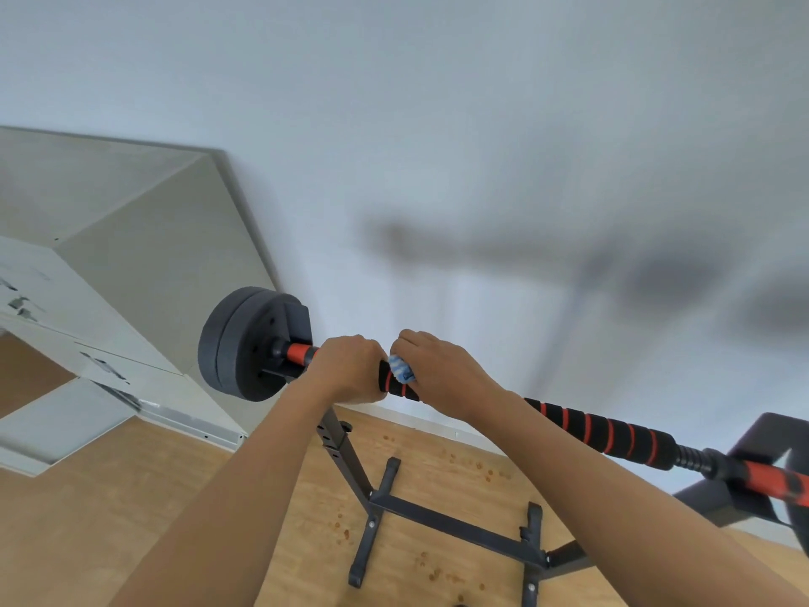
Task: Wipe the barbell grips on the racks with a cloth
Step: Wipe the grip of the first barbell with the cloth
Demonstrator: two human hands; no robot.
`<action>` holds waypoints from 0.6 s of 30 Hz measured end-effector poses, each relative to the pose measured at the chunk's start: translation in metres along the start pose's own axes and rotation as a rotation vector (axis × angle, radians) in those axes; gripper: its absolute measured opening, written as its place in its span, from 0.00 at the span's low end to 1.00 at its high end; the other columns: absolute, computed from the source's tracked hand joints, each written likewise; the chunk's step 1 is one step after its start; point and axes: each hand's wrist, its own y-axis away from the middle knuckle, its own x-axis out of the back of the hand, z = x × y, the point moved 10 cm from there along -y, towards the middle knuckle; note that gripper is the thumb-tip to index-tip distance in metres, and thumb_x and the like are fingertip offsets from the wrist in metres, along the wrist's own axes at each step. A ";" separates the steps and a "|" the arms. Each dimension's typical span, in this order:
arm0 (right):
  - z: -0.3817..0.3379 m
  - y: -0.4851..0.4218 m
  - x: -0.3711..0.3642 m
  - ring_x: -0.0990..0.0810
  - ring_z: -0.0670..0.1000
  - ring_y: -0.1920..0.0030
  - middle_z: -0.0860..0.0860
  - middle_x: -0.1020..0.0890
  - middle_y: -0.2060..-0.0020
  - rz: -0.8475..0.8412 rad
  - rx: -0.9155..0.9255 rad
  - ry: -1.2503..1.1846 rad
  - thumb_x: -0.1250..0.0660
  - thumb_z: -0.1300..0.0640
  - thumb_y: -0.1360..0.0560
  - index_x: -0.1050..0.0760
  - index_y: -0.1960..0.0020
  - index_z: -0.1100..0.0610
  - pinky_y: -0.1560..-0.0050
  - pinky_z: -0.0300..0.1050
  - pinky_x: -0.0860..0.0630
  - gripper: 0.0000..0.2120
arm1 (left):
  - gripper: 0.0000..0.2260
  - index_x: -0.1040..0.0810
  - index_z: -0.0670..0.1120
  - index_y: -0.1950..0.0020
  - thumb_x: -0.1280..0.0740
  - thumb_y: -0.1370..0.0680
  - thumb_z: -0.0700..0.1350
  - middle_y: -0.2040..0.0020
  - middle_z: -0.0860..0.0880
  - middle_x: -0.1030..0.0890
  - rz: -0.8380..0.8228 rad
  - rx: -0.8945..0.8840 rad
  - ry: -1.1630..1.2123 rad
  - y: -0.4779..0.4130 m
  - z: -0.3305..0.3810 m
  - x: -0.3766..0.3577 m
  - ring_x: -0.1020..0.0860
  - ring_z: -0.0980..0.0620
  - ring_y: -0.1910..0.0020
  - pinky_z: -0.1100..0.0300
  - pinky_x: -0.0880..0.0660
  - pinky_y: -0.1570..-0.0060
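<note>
The barbell (481,398) lies across the rack (442,521), running from the black weight plates (245,343) at the far end down toward the near end, where the red bar sits in a rack cradle. Its padded grip (608,433), black foam wound with red stripes, covers the middle stretch of the bar, and both hands meet at the end of that grip nearest the plates. The left hand (346,370) sits on the plate side, fingers curled down over the bar and clamped on it; the likely reason is to steady the bar so it does not roll in the cradles while the other hand rubs. Touching it, on the side away from the plates, the right hand (431,372) holds the cloth (400,370), a small blue and white wad pressed onto the foam, with the fingers wrapped over cloth and grip together so the fabric hugs the round surface rather than skimming its top. Only a little of the cloth shows between the two hands. The long striped run of grip beyond the right wrist, away from the plates, lies bare, and I judge that stretch is the next to be wiped, by sliding the wrapped hand along it. Below the bar the rack's feet stand on a wooden floor (131,497), against a pale wall.
</note>
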 end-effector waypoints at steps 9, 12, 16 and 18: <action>0.002 0.003 0.003 0.28 0.49 0.55 0.45 0.26 0.54 0.004 -0.057 -0.096 0.41 0.58 0.21 0.29 0.49 0.51 0.55 0.44 0.25 0.04 | 0.11 0.25 0.49 0.61 0.26 0.32 0.36 0.67 0.53 0.27 0.497 0.083 0.140 0.029 0.003 -0.001 0.30 0.50 0.66 0.55 0.31 0.63; 0.000 0.003 0.004 0.28 0.48 0.56 0.44 0.26 0.56 0.008 -0.039 -0.121 0.41 0.60 0.22 0.28 0.51 0.52 0.56 0.47 0.24 0.06 | 0.11 0.24 0.51 0.62 0.27 0.31 0.37 0.69 0.55 0.29 0.344 0.078 0.021 0.019 0.006 0.004 0.27 0.51 0.66 0.60 0.36 0.66; -0.002 0.004 0.005 0.29 0.48 0.56 0.44 0.26 0.55 0.032 -0.026 -0.120 0.41 0.62 0.22 0.28 0.50 0.51 0.58 0.47 0.24 0.07 | 0.04 0.24 0.52 0.56 0.32 0.24 0.44 0.66 0.54 0.26 0.136 0.057 -0.018 0.007 0.004 0.002 0.24 0.52 0.64 0.60 0.29 0.65; 0.001 0.005 0.005 0.27 0.48 0.54 0.44 0.24 0.53 -0.010 -0.033 -0.154 0.40 0.62 0.22 0.26 0.48 0.51 0.56 0.45 0.25 0.08 | 0.01 0.21 0.54 0.54 0.31 0.25 0.47 0.65 0.54 0.22 0.109 0.048 0.058 0.006 0.001 -0.001 0.22 0.54 0.64 0.59 0.23 0.63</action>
